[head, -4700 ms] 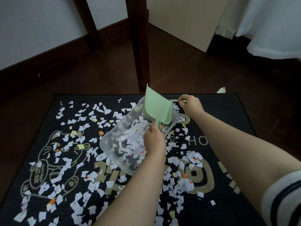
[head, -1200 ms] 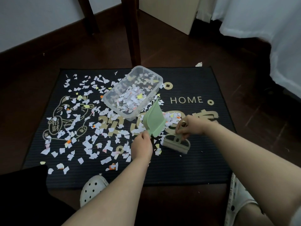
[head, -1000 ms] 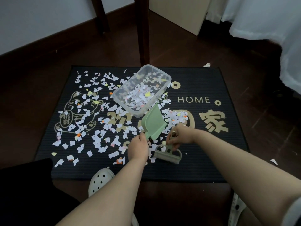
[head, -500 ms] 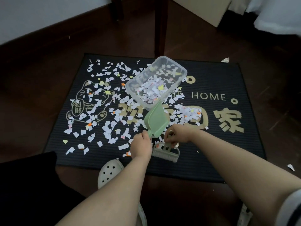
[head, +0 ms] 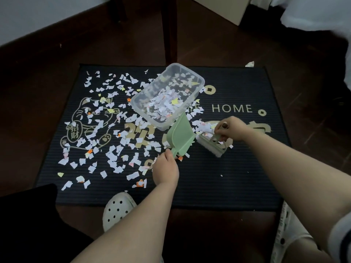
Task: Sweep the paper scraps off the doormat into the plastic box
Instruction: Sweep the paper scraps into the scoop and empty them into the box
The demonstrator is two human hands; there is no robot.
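A: Your left hand [head: 165,171] is curled tight round the stub handle of the pan [head: 180,138]. That is the right place to hold it, low and close to the blade.

B: And your right hand [head: 230,129] pinches the loop handle of the brush [head: 210,145] from above, with the bristles down on the mat [head: 218,183] just beside the pan.

A: The pan looks like stiff, light plastic, so one hand should steer it easily. It is tilted with its mouth towards the box [head: 202,82]. I can't tell whether they touch.

B: The scraps [head: 114,156] should be the tricky part. They are feather-light, thin and limp, so a hard flick would likely scatter them. Short, low strokes will probably serve you better.

A: The mat is ribbed too, so bits may catch in the grooves.

B: The box looks thin, clear and light. It sits at an angle on the far middle of the mat and could slide if you nudge it.

A: Here is the count: one pan, one brush, one box, one mat.

B: The scraps are far too many to count. The box holds a good heap, and the mat's left half is thick with them. A small cluster lies by the brush, and one stray [head: 249,63] is on the floor past the far right corner.
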